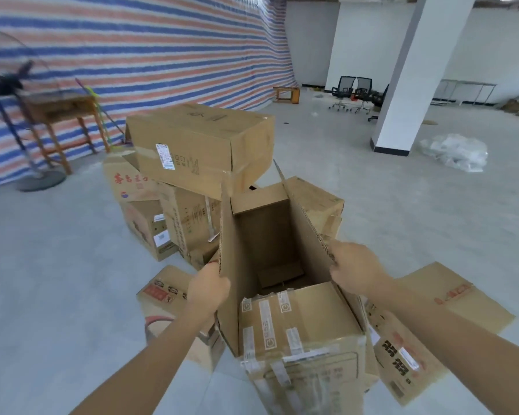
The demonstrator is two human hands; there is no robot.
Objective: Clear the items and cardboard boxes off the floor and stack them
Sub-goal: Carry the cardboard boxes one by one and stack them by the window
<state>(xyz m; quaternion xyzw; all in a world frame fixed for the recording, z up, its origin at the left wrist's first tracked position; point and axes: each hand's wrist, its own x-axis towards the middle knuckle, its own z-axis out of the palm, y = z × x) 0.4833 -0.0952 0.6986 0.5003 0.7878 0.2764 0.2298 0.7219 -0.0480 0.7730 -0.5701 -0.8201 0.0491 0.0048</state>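
Fingers [218, 279] of left hand [207, 290] and right hand [354, 271] grip the flaps of the open box [264, 235], holding it; next it likely needs setting on the stacked boxes [201, 145].

We see a bright room under soft, even white light, so shadows beneath the cardboard boxes [198, 145] on the floor [57, 265] are faint. The wide lens bows the striped tarp [147, 49] and tilts the pillar [414, 70]. The fan [9, 82] is blurred. The open box [297, 319] smears at its near end, and its inside is shaded.
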